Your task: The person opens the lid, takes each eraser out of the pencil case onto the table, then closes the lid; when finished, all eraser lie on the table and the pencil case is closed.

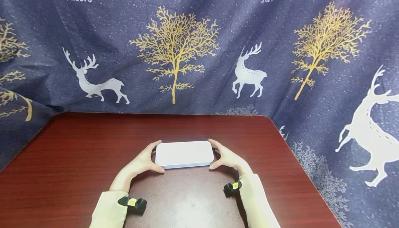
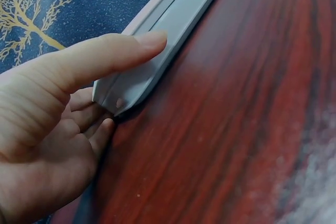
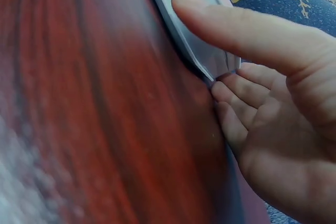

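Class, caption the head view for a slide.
Left hand and right hand grip opposite ends of a white box at a reddish table.

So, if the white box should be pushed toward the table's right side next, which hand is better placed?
The left hand, I think. It holds the left end of the white box, so it could push rightward. The right hand holds the opposite end and would probably have to pull.
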A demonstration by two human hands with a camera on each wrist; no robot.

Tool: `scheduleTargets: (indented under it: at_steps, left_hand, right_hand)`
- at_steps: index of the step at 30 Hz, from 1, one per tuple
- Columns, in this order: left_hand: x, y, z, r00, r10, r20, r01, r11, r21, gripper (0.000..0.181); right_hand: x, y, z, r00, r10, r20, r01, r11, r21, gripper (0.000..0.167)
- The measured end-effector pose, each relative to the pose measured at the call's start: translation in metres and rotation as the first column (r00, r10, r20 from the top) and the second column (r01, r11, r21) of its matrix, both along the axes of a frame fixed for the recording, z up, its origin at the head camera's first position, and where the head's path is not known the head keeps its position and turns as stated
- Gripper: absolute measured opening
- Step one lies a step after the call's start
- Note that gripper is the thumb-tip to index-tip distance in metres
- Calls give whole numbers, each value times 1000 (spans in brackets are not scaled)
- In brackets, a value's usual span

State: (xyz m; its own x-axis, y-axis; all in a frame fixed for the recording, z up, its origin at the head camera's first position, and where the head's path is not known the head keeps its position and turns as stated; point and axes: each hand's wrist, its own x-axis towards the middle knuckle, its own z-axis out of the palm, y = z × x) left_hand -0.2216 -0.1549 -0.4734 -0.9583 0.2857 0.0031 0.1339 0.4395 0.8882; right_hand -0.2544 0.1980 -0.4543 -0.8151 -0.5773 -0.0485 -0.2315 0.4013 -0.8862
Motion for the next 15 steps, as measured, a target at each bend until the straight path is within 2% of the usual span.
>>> scheduleTargets:
  at_steps: [9, 15]
  left_hand:
    - [2, -1, 2, 1000, 17, 3, -17, 1000, 5, 113]
    - [2, 0, 3, 1000, 21, -8, -21, 1000, 13, 111]
  right_hand:
    - [-2, -5, -6, 996, -53, -78, 57, 997, 51, 105]
    - [0, -7, -6, 994, -96, -59, 97, 995, 22, 103]
